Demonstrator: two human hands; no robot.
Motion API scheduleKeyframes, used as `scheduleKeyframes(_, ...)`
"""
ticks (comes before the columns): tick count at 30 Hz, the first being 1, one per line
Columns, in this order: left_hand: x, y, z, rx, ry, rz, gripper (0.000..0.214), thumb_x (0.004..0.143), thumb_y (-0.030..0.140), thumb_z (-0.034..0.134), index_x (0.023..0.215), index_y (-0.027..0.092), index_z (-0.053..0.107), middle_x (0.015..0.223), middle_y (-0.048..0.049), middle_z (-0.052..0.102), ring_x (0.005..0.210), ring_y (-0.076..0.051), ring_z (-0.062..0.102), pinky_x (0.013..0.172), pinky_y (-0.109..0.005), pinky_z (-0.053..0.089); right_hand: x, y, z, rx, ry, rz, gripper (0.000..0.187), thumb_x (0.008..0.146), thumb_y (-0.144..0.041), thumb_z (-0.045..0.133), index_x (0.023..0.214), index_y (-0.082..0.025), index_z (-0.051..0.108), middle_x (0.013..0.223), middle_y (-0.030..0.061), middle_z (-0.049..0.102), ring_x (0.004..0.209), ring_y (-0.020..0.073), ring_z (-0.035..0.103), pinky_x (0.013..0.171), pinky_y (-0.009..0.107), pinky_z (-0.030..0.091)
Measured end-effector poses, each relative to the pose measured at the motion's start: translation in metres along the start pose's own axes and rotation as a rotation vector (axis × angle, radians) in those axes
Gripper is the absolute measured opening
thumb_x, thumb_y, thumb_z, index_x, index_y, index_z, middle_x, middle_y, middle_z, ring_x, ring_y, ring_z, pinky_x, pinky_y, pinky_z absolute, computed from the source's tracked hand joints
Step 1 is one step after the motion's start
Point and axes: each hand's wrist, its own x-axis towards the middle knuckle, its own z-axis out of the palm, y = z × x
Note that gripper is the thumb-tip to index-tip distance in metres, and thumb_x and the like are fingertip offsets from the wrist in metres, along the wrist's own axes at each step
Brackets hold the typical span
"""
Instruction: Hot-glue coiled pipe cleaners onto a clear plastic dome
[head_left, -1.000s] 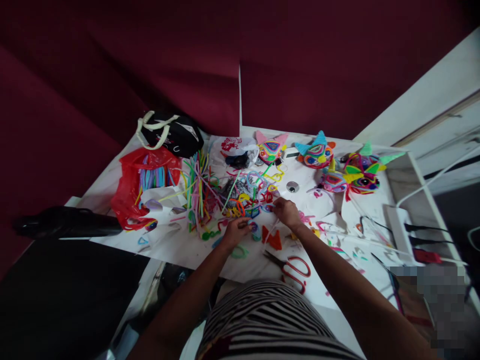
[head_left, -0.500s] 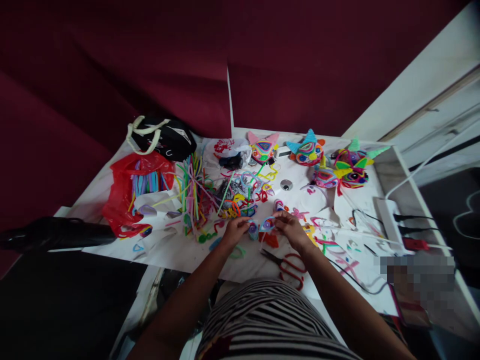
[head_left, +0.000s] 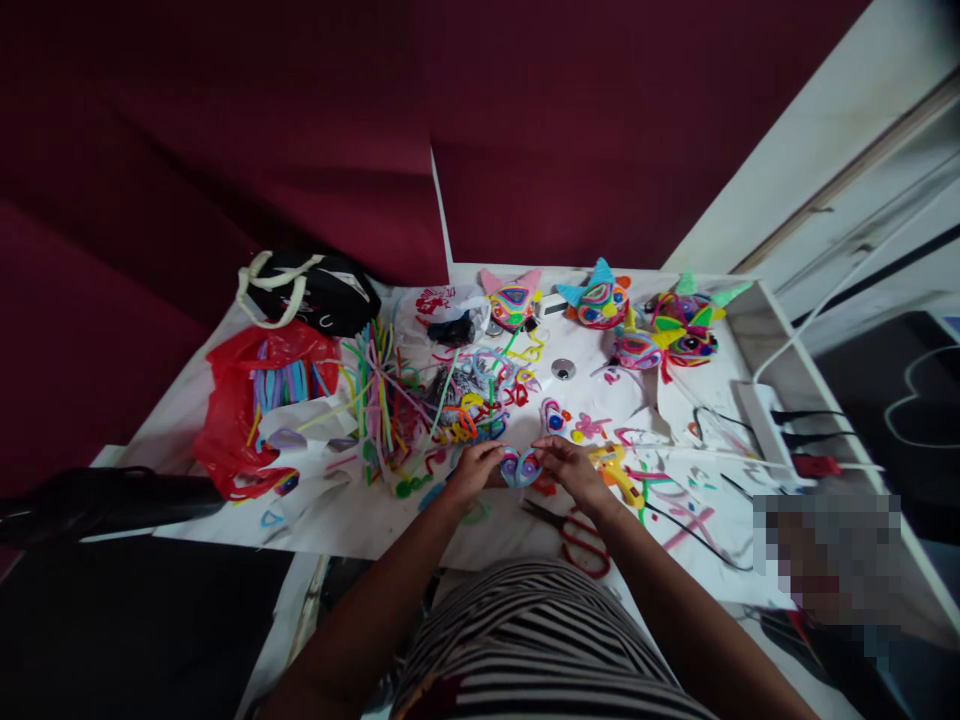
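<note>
My left hand pinches a coiled blue-and-purple pipe-cleaner piece over the table's front. A similar curled pipe-cleaner piece is in the fingertips of my right hand. The two pieces meet side by side, touching or nearly so. Just below my right hand lie red-handled scissors, partly behind my forearm. A yellow glue gun rests right of that hand. Beyond my hands, a pink-and-white decorated piece lies on the paper.
Left of centre are loose pipe cleaners and a red plastic bag holding more. A black bag stands behind. Several colourful animal heads line the back right. A power strip with cables sits at the right edge.
Both hands have come closer together, bringing the two coiled pieces from apart to side by side. The view has shifted slightly, and more of the yellow glue gun shows.
</note>
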Motion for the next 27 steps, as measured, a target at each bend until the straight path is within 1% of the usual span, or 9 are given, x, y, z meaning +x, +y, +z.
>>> scheduleKeyframes(7, -0.003, -0.003, -0.007, -0.028, -0.002, -0.012, 0.031, 0.093, 0.033, 0.056, 0.117, 0.014, 0.056, 0.113, -0.0085, 0.06, 0.095, -0.019, 0.062, 0.08, -0.039, 0.055, -0.011, 0.002, 0.007, 0.088, -0.018, 0.01, 0.032, 0.091, -0.037, 0.056, 0.116, -0.018, 0.056, 0.109, 0.0057, 0.061, 0.088, 0.016, 0.062, 0.074, 0.036, 0.054)
scheduleKeyframes(12, -0.005, -0.01, -0.014, 0.002, -0.024, 0.042, 0.029, 0.092, 0.031, 0.057, 0.116, 0.014, 0.056, 0.112, -0.0081, 0.061, 0.094, -0.019, 0.062, 0.08, -0.038, 0.055, -0.016, 0.006, 0.012, 0.113, -0.023, -0.03, 0.033, 0.09, -0.036, 0.057, 0.117, -0.017, 0.055, 0.11, 0.0058, 0.061, 0.089, 0.0164, 0.062, 0.075, 0.036, 0.054)
scheduleKeyframes(17, -0.004, -0.017, -0.02, 0.047, -0.052, 0.095, 0.028, 0.092, 0.031, 0.057, 0.114, 0.014, 0.057, 0.11, -0.0077, 0.061, 0.093, -0.019, 0.063, 0.079, -0.038, 0.055, -0.014, 0.012, 0.015, 0.092, -0.012, -0.076, 0.032, 0.09, -0.035, 0.058, 0.117, -0.017, 0.056, 0.11, 0.0058, 0.061, 0.09, 0.017, 0.062, 0.077, 0.037, 0.054)
scheduleKeyframes(27, 0.0, -0.022, -0.017, 0.111, -0.064, 0.177, 0.029, 0.092, 0.031, 0.057, 0.115, 0.014, 0.057, 0.112, -0.0081, 0.061, 0.096, -0.02, 0.062, 0.082, -0.039, 0.055, -0.009, 0.021, 0.018, 0.053, 0.036, -0.118, 0.033, 0.09, -0.035, 0.058, 0.117, -0.017, 0.056, 0.11, 0.0058, 0.061, 0.09, 0.0169, 0.062, 0.076, 0.037, 0.054)
